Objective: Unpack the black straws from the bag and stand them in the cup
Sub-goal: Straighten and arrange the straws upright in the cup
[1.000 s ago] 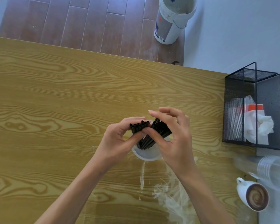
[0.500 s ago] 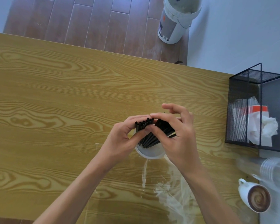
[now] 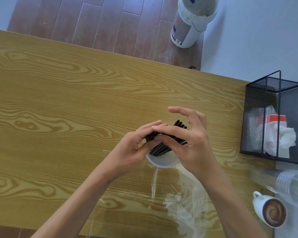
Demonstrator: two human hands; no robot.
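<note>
Wood-grain table [image 3: 62, 103] fills most of the view, with brown plank flooring and a white bucket [image 3: 190, 23] beyond its far edge.

Left hand [image 3: 129, 152]: fingers curled, thumb and fingertips pinching the upper ends of a small cluster of black straws [image 3: 162, 148]; the open straw mouths show just under its fingertips.

Right hand [image 3: 191, 143]: thumb and forefinger pressed onto the same bundle, tip to tip with the left fingertips; the remaining fingers are raised and loosely spread above the rest of the straws, which fan out behind the thumb.

Straws stand tilted, lower ends inside the white cup [image 3: 162, 163], which sits directly beneath and between both hands, its near rim visible below the palms.

Clear plastic bag [image 3: 184, 203] lies crumpled flat on the table, under the right forearm, nearer the person than the cup.

Right of the right hand, well apart: black mesh bin [image 3: 258, 117] holding crumpled white paper. Below it, a stack of clear plastic cups [image 3: 292, 184] lying on its side, and a white mug [image 3: 268, 210] of coffee just beside them.
</note>
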